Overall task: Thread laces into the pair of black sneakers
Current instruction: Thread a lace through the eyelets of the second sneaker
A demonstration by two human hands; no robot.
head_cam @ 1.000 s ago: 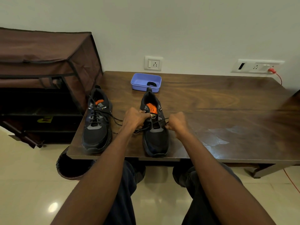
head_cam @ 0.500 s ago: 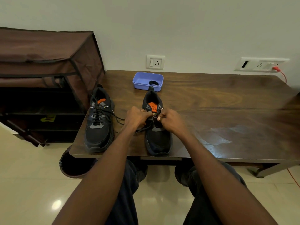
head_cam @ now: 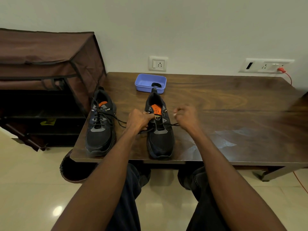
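Since half a second ago the right hand (head_cam: 185, 117) has drawn away from the shoe tongue toward the right of the frame, pulling the thin black lace (head_cam: 168, 125) out sideways; its fingers are curled and appear to pinch the lace end, though motion blur hides the exact grip. Left hand (head_cam: 139, 120): resting at the left side of the right-of-centre black mesh sneaker with orange insole (head_cam: 160, 139), fingers curled on its tongue and the lace's other run. Second black sneaker, already laced (head_cam: 100, 129): left of centre, near the front edge, loose lace ends trailing toward the left hand. Both stand upright on the dark wood-grain tabletop (head_cam: 225, 110), toes toward the viewer. Blue rectangular plastic tray (head_cam: 150, 83): just behind the right-of-centre sneaker, holding a small black ring-shaped item (head_cam: 156, 84). Brown fabric shoe rack (head_cam: 45, 77): upper left of the frame.
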